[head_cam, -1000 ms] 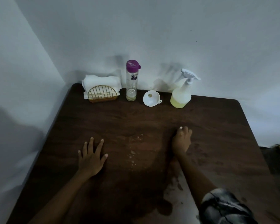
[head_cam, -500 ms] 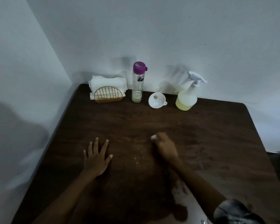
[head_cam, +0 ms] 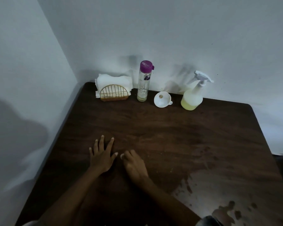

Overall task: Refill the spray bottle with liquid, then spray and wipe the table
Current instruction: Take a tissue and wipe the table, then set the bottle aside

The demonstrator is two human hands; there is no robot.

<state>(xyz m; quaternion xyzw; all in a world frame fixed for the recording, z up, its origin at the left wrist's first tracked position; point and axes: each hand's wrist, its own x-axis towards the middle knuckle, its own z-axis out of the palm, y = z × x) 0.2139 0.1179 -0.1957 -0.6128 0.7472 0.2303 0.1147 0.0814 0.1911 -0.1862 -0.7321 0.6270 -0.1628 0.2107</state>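
On table (head_cam: 170,131), right hand (head_cam: 134,165) gripped white wipe (head_cam: 122,155); left hand (head_cam: 103,155) flat, fingers spread. Press evenly, overlap strokes.

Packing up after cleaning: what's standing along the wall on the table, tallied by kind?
Bottles: 2, purple-capped bottle and spray bottle
Funnels: 1, white funnel
Napkin holders: 1, gold wire holder with white napkins
Total: 4
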